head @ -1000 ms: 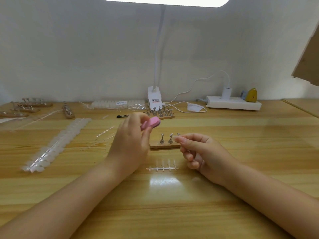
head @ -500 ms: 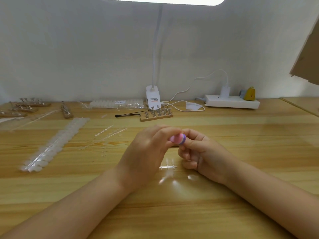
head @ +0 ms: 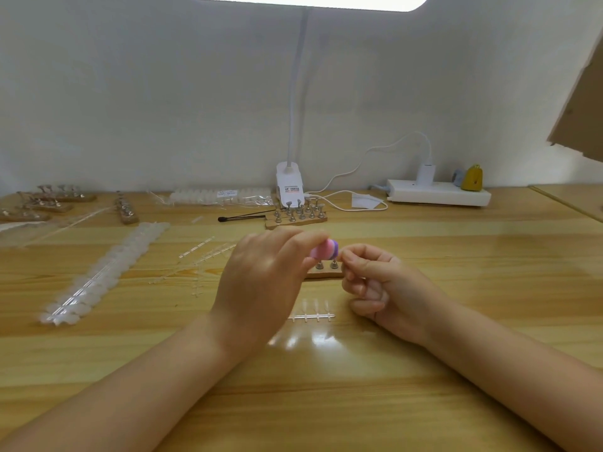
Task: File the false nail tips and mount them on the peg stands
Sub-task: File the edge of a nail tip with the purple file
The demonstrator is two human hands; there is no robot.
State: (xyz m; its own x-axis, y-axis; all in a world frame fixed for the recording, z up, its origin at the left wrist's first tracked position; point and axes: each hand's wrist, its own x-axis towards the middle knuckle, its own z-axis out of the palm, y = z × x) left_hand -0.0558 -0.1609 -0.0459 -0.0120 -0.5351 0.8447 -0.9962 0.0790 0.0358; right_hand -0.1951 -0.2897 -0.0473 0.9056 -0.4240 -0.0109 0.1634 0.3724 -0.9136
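Note:
My left hand [head: 261,282] grips a small pink and purple file block [head: 323,249] between thumb and fingers, its end close to the fingertips of my right hand [head: 381,282]. The right thumb and forefinger are pinched together as if on a nail tip, but the tip itself is too small to see. Just behind the hands a wooden peg stand [head: 326,272] with metal pegs lies on the table, partly hidden. A clear sprue strip [head: 311,316] with short stubs lies in front of the hands.
Long rows of white nail tips [head: 104,272] lie at the left, with empty sprues [head: 202,252] beside them. Another peg stand [head: 297,215], a black brush [head: 243,217], the lamp base [head: 289,185] and a power strip [head: 439,192] stand at the back. More stands [head: 49,202] sit far left.
My left hand swung the file block from beside the peg stand over to my right fingertips, and has since lifted slightly so the stand shows again.

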